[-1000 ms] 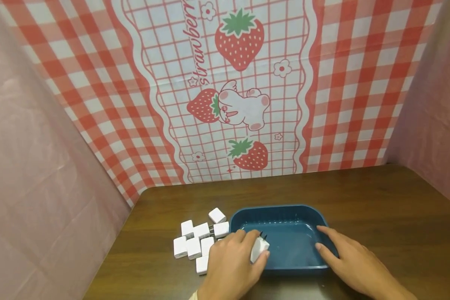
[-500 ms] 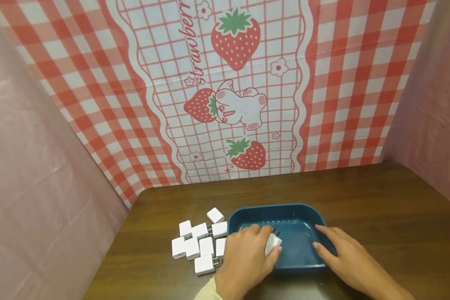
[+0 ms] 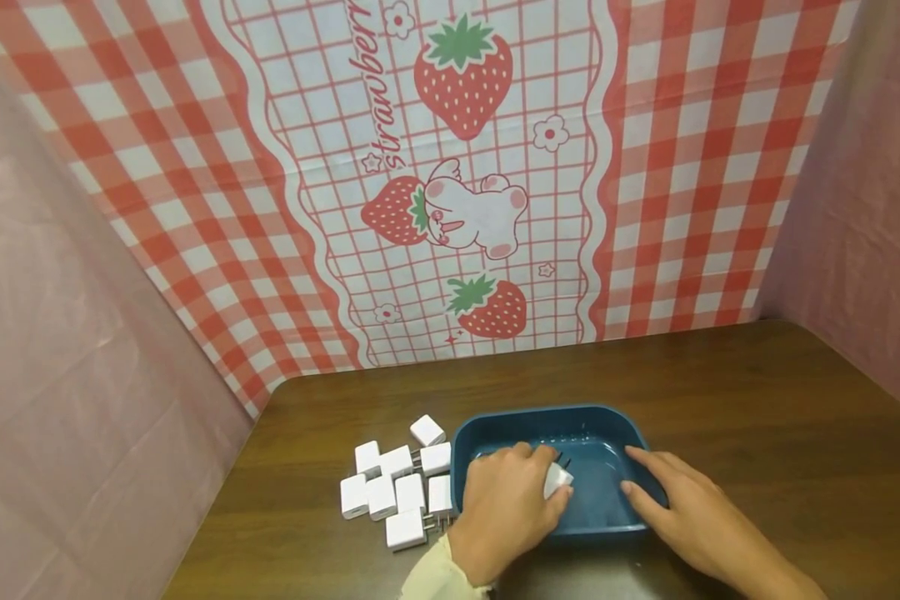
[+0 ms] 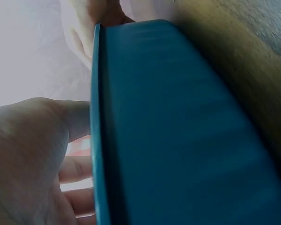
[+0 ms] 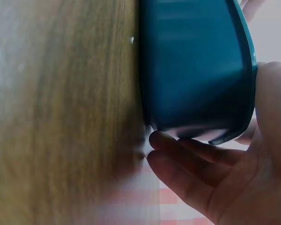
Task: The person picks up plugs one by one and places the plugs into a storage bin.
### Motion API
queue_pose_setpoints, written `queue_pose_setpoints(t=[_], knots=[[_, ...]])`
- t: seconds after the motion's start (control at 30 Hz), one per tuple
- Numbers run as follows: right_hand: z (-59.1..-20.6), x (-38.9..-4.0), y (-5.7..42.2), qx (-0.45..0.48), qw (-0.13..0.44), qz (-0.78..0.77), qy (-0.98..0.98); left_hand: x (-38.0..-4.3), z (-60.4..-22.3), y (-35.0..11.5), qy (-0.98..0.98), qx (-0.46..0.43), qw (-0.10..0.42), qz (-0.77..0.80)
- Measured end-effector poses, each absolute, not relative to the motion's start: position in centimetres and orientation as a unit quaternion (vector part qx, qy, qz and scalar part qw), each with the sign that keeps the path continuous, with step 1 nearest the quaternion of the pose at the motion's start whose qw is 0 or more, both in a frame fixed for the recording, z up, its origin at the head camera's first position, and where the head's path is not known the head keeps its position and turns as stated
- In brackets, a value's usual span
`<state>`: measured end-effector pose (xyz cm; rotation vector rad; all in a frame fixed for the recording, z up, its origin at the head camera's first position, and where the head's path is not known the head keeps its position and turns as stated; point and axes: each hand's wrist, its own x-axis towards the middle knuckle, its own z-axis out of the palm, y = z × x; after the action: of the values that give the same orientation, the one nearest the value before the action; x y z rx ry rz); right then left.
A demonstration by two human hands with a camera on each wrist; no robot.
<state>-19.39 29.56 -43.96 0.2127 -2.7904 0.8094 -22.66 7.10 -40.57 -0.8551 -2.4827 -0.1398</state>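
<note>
My left hand (image 3: 506, 508) pinches a white plug-in charger (image 3: 558, 479) between thumb and fingers, its two dark prongs pointing up and away. The charger hangs within the outline of a dark blue plastic tray (image 3: 547, 410), inside its rim. At the tray's right end my right hand (image 3: 701, 517) holds the edge. In the right wrist view, that hand's fingers curl by the outer wall (image 5: 196, 65) and its thumb reaches over the rim. From the left wrist, the tray wall (image 4: 168, 122) hides the charger and the left fingertips.
Left of the tray, several more white chargers (image 3: 381, 497) lie close together on the brown wooden table (image 3: 757, 400), the nearest right beside the tray wall. A strawberry-print checked cloth (image 3: 465, 183) hangs behind the table. Pink cloth (image 3: 82, 333) hangs at both sides.
My left hand has moved right with the charger, farther over the tray, uncovering chargers on the table. The right hand has stayed at the tray's right edge. The head view has shifted slightly.
</note>
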Motion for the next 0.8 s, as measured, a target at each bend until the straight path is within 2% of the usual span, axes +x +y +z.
queue_pose_setpoints(t=[0.37, 0.8], knots=[[-43.9, -19.3, 29.6, 0.065, 0.093, 0.276, -0.954, -22.8, -41.4, 9.3, -0.914, -0.335, 0.225, -0.033], [-43.9, -19.3, 29.5, 0.055, 0.090, 0.277, -0.955, -23.1, -41.3, 10.3, -0.914, -0.341, 0.214, -0.042]])
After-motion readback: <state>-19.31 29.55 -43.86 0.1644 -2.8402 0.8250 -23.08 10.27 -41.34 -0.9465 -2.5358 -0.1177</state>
